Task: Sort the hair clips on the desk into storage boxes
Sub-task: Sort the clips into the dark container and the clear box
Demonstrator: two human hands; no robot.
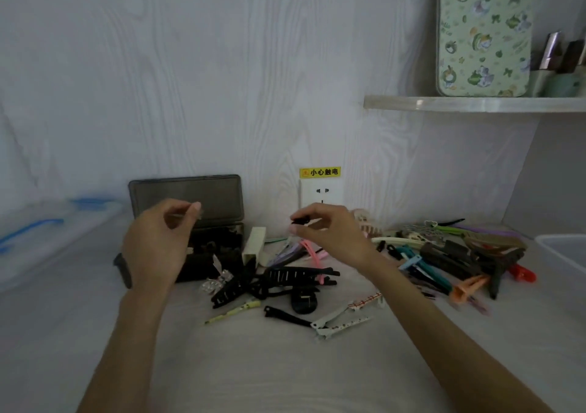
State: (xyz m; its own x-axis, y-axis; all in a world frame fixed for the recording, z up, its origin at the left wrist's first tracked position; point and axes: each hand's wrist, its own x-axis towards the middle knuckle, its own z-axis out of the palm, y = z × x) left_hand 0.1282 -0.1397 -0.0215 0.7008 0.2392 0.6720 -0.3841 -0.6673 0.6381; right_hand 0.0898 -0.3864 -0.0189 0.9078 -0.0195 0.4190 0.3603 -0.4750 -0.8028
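Observation:
A dark storage box [222, 238] stands at the back of the desk with its lid [187, 197] up and dark clips inside. My left hand [158, 241] hovers in front of it, thumb and fingers curled towards each other; whether they pinch something is unclear. My right hand [326, 228] is raised right of the box and pinches a small black clip [299, 221]. Below my hands lies a heap of black clips [285, 281]. Further right is a pile of coloured clips [450, 260].
A clear bin with blue handles [47, 232] sits at the left, and a clear container [564, 254] at the right edge. A wall socket [322, 192] is behind my right hand. A shelf [475, 103] with a floral tin hangs at the upper right. A small cream box [253, 244] stands beside the dark box.

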